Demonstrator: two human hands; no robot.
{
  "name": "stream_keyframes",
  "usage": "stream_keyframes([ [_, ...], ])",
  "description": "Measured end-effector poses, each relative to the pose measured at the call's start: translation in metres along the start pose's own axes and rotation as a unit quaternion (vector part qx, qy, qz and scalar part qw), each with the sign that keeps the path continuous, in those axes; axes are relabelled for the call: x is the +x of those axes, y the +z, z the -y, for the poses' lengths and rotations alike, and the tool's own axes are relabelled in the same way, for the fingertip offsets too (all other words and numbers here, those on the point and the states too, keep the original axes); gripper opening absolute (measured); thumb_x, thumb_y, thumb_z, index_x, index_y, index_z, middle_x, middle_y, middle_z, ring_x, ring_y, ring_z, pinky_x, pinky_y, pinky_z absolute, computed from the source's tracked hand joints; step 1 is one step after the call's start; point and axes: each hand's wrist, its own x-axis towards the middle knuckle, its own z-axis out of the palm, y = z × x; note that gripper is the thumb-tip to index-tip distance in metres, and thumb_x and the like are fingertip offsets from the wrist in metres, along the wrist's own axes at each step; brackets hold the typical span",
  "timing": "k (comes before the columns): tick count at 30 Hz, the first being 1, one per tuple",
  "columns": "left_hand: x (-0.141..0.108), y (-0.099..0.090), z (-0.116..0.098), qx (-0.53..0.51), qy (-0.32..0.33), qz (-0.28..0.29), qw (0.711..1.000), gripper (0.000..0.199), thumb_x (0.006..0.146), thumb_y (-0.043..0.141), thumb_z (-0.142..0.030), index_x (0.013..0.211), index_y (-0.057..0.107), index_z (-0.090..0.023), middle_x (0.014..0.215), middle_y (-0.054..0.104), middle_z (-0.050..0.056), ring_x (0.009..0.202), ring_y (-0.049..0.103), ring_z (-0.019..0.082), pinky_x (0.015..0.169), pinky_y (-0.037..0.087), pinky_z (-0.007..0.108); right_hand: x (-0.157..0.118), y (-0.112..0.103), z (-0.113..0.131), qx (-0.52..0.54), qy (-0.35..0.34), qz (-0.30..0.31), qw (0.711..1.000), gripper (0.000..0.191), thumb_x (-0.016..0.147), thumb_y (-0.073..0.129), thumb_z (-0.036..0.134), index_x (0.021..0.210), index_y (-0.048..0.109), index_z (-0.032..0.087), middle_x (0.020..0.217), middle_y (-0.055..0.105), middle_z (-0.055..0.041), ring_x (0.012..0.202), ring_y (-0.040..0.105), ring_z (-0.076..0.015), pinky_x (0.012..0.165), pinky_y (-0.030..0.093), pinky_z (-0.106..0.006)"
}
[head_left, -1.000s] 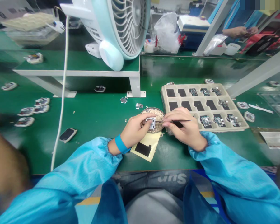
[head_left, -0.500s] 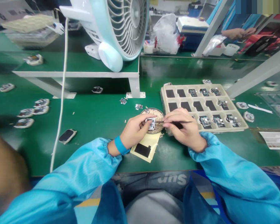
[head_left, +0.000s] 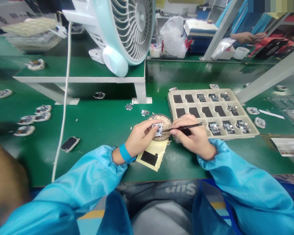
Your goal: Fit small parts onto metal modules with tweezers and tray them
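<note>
My left hand [head_left: 143, 137] pinches a small white-framed electronic part [head_left: 158, 129] between thumb and fingers. Dark tweezers [head_left: 186, 127] are held in my right hand [head_left: 192, 135], their tips pointing left at the part's right edge; whether they touch it I cannot tell. Both hands are over a round dish [head_left: 165, 120] full of tiny tan pieces. Under the dish's front edge lies a yellow sheet [head_left: 156, 165] bearing a black cut-out patch [head_left: 149, 158]. To the right, a beige compartment tray [head_left: 237, 132] carries black patches and several small circuit boards [head_left: 215, 128].
A pale blue fan [head_left: 129, 36] stands on a green-topped raised shelf [head_left: 88, 79], its white cable [head_left: 66, 81] running down the bench. White-rimmed device casings [head_left: 42, 116] lie at left, with a dark-screened one [head_left: 70, 144] nearer. Another person's hands [head_left: 247, 37] show at the back right; a blurred arm is far left.
The tweezers in my right hand have turned slightly, their rear end now higher and more visible. My left hand still holds the part in nearly the same place. The view has shifted slightly.
</note>
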Motion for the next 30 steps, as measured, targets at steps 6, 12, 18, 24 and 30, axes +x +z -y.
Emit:
stream_keyframes([
  [6, 0.0, -0.003, -0.001, -0.005, 0.019, 0.011, 1.0, 0.031, 0.103, 0.053, -0.028, 0.127, 0.071, -0.022, 0.127, 0.073, 0.007, 0.118, 0.067, 0.021, 0.106, 0.051, 0.036, 0.002, -0.001, 0.0, 0.021, 0.037, 0.018, 0.999, 0.008, 0.09, 0.075, 0.025, 0.095, 0.069, 0.024, 0.089, 0.076, -0.0034, 0.086, 0.068, -0.0216, 0.083, 0.054, -0.043],
  [12, 0.004, -0.01, -0.002, 0.007, 0.016, -0.016, 1.0, 0.031, 0.103, 0.053, -0.031, 0.127, 0.072, -0.023, 0.13, 0.072, 0.006, 0.121, 0.066, 0.022, 0.11, 0.049, 0.039, 0.004, -0.011, -0.001, 0.145, 0.147, 0.065, 0.976, 0.012, 0.094, 0.07, 0.033, 0.092, 0.068, 0.021, 0.095, 0.073, -0.0055, 0.091, 0.071, -0.0203, 0.087, 0.059, -0.04],
  [18, 0.007, -0.012, 0.003, -0.084, -0.077, -0.036, 0.993, 0.036, 0.095, 0.065, -0.037, 0.126, 0.072, -0.019, 0.129, 0.072, 0.01, 0.113, 0.07, 0.025, 0.099, 0.058, 0.039, 0.015, -0.038, -0.006, 0.198, 0.136, -0.073, 0.968, 0.023, 0.103, 0.055, 0.04, 0.09, 0.06, 0.022, 0.085, 0.071, -0.0027, 0.081, 0.069, -0.0172, 0.08, 0.057, -0.036],
  [24, 0.01, -0.01, 0.012, -0.117, -0.104, -0.043, 0.987, 0.05, 0.082, 0.079, -0.034, 0.129, 0.066, -0.02, 0.127, 0.07, 0.011, 0.099, 0.072, 0.022, 0.081, 0.062, 0.031, 0.012, -0.087, -0.02, -0.028, 0.174, -0.182, 0.967, 0.028, 0.094, 0.064, 0.05, 0.094, 0.063, 0.022, 0.079, 0.067, 0.0, 0.068, 0.061, -0.0147, 0.064, 0.049, -0.029],
  [30, 0.014, -0.016, 0.003, -0.066, -0.176, -0.02, 0.982, 0.05, 0.079, 0.079, -0.05, 0.115, 0.073, -0.016, 0.103, 0.077, 0.01, 0.074, 0.072, 0.02, 0.067, 0.061, 0.03, -0.004, -0.094, -0.011, -0.321, 0.282, 0.15, 0.892, 0.024, 0.088, 0.071, 0.046, 0.089, 0.076, 0.022, 0.074, 0.072, -0.0024, 0.074, 0.067, -0.0206, 0.067, 0.042, -0.03],
])
